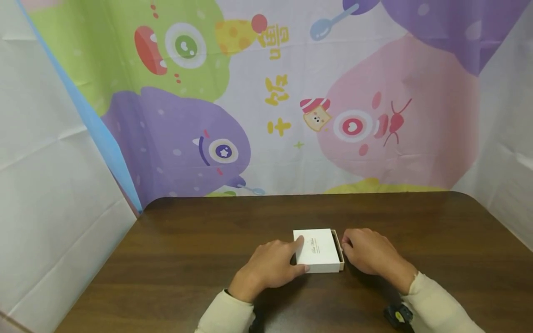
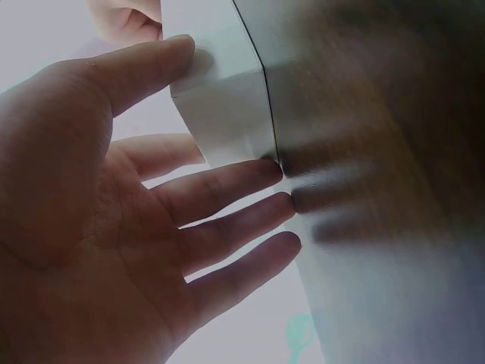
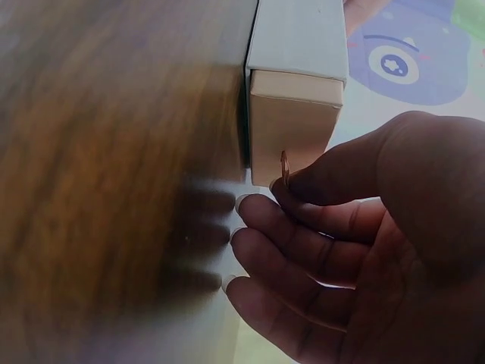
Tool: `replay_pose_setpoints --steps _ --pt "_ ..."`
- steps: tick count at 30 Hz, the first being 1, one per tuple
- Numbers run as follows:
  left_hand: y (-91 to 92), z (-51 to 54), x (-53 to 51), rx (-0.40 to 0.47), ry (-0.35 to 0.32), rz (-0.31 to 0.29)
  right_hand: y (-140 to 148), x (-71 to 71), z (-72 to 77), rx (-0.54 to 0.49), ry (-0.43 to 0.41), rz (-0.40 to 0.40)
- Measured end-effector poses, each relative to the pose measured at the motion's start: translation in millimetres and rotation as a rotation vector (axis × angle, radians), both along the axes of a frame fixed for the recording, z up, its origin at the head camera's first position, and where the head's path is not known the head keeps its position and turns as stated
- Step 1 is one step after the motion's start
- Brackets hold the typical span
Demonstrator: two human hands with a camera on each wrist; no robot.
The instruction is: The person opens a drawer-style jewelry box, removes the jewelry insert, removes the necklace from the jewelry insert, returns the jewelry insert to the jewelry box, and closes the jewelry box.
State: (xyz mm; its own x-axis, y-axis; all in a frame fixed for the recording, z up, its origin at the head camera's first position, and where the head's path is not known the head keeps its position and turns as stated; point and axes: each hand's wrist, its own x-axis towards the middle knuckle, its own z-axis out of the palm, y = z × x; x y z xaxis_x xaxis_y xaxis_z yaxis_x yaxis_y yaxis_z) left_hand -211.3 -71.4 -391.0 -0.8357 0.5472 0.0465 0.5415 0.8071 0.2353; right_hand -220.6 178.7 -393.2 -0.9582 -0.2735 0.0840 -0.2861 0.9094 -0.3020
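A white drawer-style box point(image 1: 320, 249) with small gold lettering lies flat on the table. Its cream inner drawer point(image 3: 292, 125) sticks out a little at the right end, and a dark gap shows along its top. From the left, my left hand point(image 1: 270, 263) holds the white sleeve, with the thumb point(image 2: 170, 61) against one side and the index finger across the end. The other left fingers extend loosely. At the right end, my right hand point(image 1: 368, 249) pinches the small pull tab point(image 3: 285, 163) of the drawer between thumb and index finger. What the drawer contains is hidden.
The brown wooden table point(image 1: 187, 240) extends around the box. Behind it hangs a cloth point(image 1: 283, 162) printed with cartoon monsters, and white sheets point(image 1: 58, 175) stand at the sides. A dark wrist device point(image 1: 399, 317) is strapped at the right sleeve.
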Motion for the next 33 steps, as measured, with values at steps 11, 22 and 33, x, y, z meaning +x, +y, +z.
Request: replay_pose_setpoints --steps 11,22,33 --pt "2.4 -0.2 0.7 -0.003 0.014 0.000 4.8 -1.7 0.8 0.012 -0.024 -0.006" --pt "3.1 -0.7 0.7 0.001 0.006 -0.004 6.2 -2.4 1.5 0.022 -0.020 -0.014" --pt "2.0 -1.3 1.7 -0.008 0.012 -0.002 6.9 -2.5 2.3 0.040 -0.044 -0.031"
